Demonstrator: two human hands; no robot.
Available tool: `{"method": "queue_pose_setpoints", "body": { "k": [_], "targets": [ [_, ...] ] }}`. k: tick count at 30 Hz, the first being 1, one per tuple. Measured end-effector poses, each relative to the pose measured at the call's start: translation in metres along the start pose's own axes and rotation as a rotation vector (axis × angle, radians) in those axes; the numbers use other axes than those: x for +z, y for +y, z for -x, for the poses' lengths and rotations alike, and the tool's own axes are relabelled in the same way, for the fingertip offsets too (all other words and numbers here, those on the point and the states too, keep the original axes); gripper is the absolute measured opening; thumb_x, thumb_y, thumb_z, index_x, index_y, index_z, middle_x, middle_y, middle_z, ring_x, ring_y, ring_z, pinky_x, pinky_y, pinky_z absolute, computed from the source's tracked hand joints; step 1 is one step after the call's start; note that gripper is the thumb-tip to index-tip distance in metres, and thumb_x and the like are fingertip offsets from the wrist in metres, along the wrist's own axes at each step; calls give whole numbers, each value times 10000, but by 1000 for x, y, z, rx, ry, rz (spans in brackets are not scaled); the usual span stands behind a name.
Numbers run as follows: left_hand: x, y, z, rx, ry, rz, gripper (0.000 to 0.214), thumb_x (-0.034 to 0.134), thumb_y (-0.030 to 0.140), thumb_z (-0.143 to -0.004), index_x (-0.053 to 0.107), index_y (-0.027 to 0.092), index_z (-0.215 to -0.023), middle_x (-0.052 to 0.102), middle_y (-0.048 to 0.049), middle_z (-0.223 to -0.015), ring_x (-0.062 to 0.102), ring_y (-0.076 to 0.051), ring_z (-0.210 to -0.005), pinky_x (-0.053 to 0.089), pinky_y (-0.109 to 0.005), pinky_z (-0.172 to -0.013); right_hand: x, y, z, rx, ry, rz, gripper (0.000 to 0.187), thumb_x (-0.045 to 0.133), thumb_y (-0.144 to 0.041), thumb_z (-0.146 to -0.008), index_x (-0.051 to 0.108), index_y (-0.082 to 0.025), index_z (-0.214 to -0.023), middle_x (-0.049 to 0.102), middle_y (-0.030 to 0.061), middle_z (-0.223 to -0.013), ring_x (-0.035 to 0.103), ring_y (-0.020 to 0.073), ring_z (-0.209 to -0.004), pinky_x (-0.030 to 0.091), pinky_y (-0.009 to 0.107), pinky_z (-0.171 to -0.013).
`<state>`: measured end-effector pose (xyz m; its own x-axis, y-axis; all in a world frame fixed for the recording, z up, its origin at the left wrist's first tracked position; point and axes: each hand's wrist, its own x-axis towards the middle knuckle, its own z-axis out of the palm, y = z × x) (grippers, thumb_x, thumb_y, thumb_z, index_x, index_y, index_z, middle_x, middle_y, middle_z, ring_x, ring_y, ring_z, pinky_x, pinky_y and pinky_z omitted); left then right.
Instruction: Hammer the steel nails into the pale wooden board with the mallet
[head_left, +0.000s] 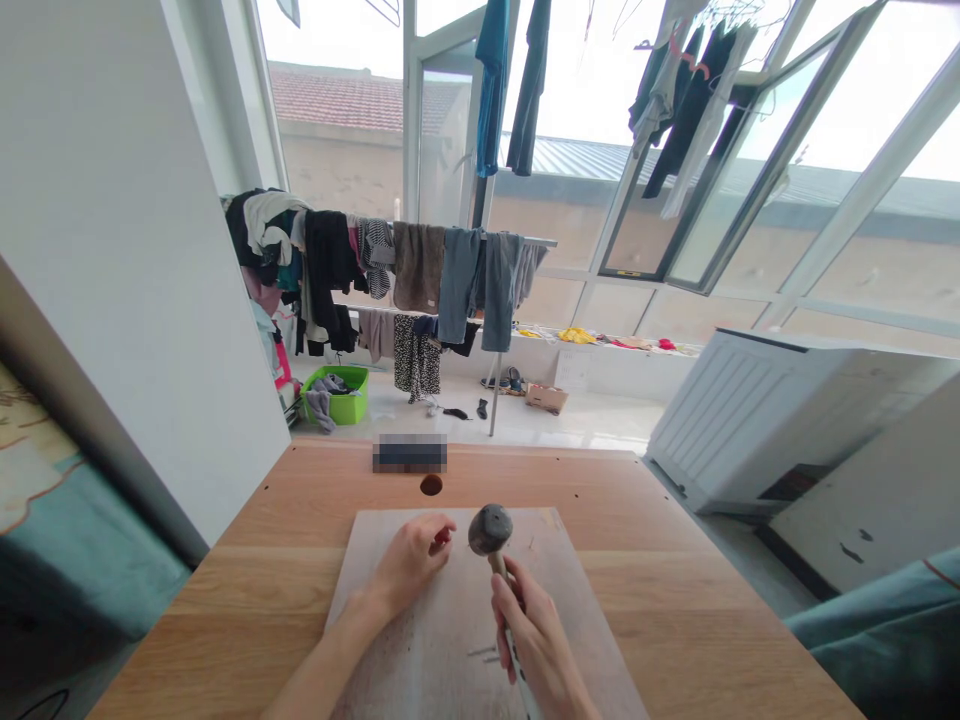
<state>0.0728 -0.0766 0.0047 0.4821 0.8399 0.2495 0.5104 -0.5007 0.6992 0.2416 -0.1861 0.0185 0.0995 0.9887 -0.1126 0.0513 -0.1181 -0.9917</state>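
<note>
My right hand point(536, 640) is wrapped round the handle of a hammer with a dark rounded head point(490, 529), held upright over a pale wooden board point(420, 650). My left hand point(411, 562) rests on the board just left of the hammer head, its fingers pinched together on something small with a red bit showing; I cannot make it out. A few thin nails point(481, 654) lie on the board near my right wrist.
The board lies on a wooden table point(660, 590) with a round hole point(431, 485) near its far edge. Beyond stand a laden clothes rack point(420, 270), a green basket point(339, 393) and a white appliance point(765, 420) at right. A white wall is on the left.
</note>
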Motion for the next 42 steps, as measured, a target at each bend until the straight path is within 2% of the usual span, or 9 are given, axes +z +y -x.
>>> {"method": "queue_pose_setpoints", "body": {
  "k": [5, 14, 21, 25, 27, 33, 36, 38, 42],
  "targets": [
    [5, -5, 0, 2, 32, 90, 322, 535, 82, -770, 643, 184, -1057, 660, -10, -819, 614, -156, -713, 480, -252, -711, 9, -2, -6, -26, -25, 16, 485, 483, -646, -882, 507, -182, -1021, 435, -123, -601, 428, 25, -288, 294, 110, -242],
    [5, -7, 1, 34, 66, 113, 390, 491, -17, -688, 620, 190, -992, 621, 29, -765, 578, -138, -686, 430, -217, -656, 24, 1, -17, -47, -90, 59, 417, 476, -577, -921, 536, -187, -1054, 444, -117, -619, 429, 19, -277, 292, 101, -228],
    [-7, -1, 2, 47, -4, 136, 318, 519, 43, -777, 593, 185, -1052, 654, 2, -833, 610, -153, -732, 456, -236, -690, 23, 3, -15, -53, -69, 64, 416, 475, -563, -922, 536, -181, -1073, 437, -120, -609, 434, 23, -290, 295, 101, -238],
    [-25, 19, 17, 12, -33, -43, 116, 573, 164, -867, 589, 183, -980, 678, -43, -915, 638, -195, -833, 479, -288, -758, 17, 5, -16, -42, -74, 39, 426, 496, -580, -898, 541, -183, -1046, 439, -121, -595, 421, 29, -280, 294, 116, -233],
    [-24, 34, 30, 16, -22, -212, 57, 572, 151, -877, 585, 184, -922, 684, -49, -909, 650, -217, -861, 478, -311, -765, 11, 5, -16, -42, -44, 28, 442, 499, -598, -886, 535, -183, -1033, 436, -121, -593, 425, 34, -282, 298, 122, -235],
    [28, 69, 59, 629, -245, -679, 101, 574, 112, -892, 612, 147, -980, 716, -64, -800, 656, -219, -679, 440, -327, -624, -9, -2, -11, -34, 66, 15, 430, 533, -598, -859, 526, -185, -982, 425, -123, -571, 398, 37, -318, 329, 140, -273],
    [52, 71, 60, 677, -199, -801, 139, 543, 165, -935, 620, 109, -1037, 710, -91, -730, 649, -236, -629, 411, -340, -565, -16, -4, -7, -24, 90, 14, 424, 541, -586, -857, 523, -186, -997, 434, -121, -574, 396, 41, -329, 327, 145, -280],
    [57, 70, 60, 689, -183, -808, 144, 545, 173, -937, 624, 110, -1039, 706, -89, -730, 645, -234, -621, 409, -342, -555, -18, -3, -5, -21, 96, 13, 427, 539, -588, -855, 520, -187, -1002, 434, -123, -569, 397, 44, -322, 331, 149, -277],
    [39, 70, 58, 688, -252, -752, 57, 585, 159, -915, 629, 144, -947, 702, -74, -802, 648, -224, -691, 454, -332, -608, -20, -1, -3, -20, 97, 12, 424, 535, -594, -854, 513, -196, -997, 444, -123, -575, 408, 44, -308, 328, 144, -265]
  ]
}}
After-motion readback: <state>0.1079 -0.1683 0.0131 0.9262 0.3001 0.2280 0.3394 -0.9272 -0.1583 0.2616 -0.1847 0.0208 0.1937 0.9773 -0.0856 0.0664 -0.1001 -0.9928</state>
